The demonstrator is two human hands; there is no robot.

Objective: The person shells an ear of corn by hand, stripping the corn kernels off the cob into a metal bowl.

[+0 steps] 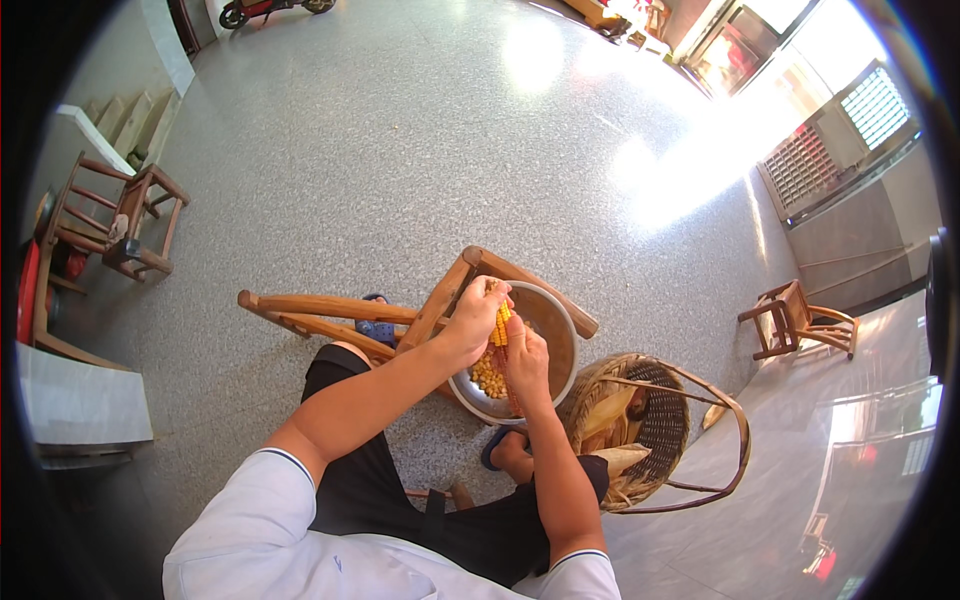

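Note:
A partly stripped corn cob (502, 328) is between my two hands, with yellow kernels on its upper part and bare reddish core below. My left hand (476, 318) is closed round the far end. My right hand (527, 362) grips the nearer part, its thumb against the kernels. Below them is a round metal basin (572, 350), and loose yellow kernels (487, 378) lie in it. My hands hide part of the basin's inside. A wooden frame (440, 300) stands around the basin's far and left sides.
At the basin's right a woven basket (660, 440) with a hoop handle holds corn ears in pale husks (605, 420). Small wooden chairs stand at left (145, 220) and right (795, 320). Stairs (135, 125) rise at far left. A blue slipper (376, 325) lies by the frame.

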